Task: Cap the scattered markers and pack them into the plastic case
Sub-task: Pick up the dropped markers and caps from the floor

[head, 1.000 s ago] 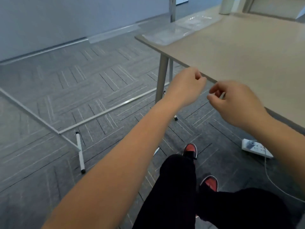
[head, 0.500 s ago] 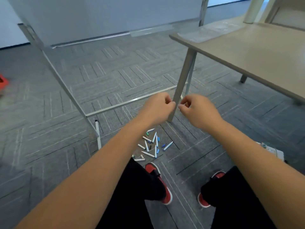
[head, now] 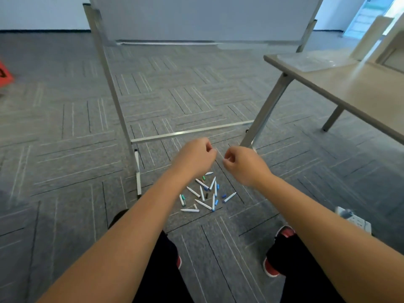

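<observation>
Markers are lying scattered on the carpet, the plastic case well apart on the worktop. Left hand and right hand are hovering, grips curled, contents unclear. Tiny caps are risking being missed.

Markers scattered on carpet, whiteboard stand behind, table right, plastic case on it

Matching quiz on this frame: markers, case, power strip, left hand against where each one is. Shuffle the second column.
1. markers
2. case
3. power strip
4. left hand

A. on the table, far corner
B. on the carpet, right edge of the view
C. raised in the air, fingers curled
D. scattered on the carpet, middle of the view

Pairs: 1-D, 2-A, 3-B, 4-C
</observation>
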Motion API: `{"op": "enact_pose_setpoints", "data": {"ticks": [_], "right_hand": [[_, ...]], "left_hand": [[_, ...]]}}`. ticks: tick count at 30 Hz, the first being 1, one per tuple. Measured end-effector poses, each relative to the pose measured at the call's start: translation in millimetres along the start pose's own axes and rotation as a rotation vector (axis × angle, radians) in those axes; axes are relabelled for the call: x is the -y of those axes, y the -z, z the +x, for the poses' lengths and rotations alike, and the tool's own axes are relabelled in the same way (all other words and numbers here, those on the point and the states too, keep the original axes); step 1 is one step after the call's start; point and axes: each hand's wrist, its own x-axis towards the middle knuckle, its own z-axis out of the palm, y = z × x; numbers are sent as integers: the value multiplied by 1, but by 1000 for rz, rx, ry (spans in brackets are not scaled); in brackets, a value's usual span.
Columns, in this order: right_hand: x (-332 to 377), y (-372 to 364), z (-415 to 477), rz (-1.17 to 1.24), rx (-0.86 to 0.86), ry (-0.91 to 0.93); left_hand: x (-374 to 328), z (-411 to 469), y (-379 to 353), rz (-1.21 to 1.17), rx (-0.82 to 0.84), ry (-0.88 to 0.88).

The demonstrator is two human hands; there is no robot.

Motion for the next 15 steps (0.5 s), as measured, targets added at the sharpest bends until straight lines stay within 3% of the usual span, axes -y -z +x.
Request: {"op": "enact_pose_setpoints", "data": {"ticks": [7, 15], "right_hand": [[8, -39, 43, -17, 54, 5], [-57, -147, 132, 56, 202, -71]], "left_hand": [[45, 32, -11, 10, 20, 66], [115, 113, -104, 74, 147, 256]]}}
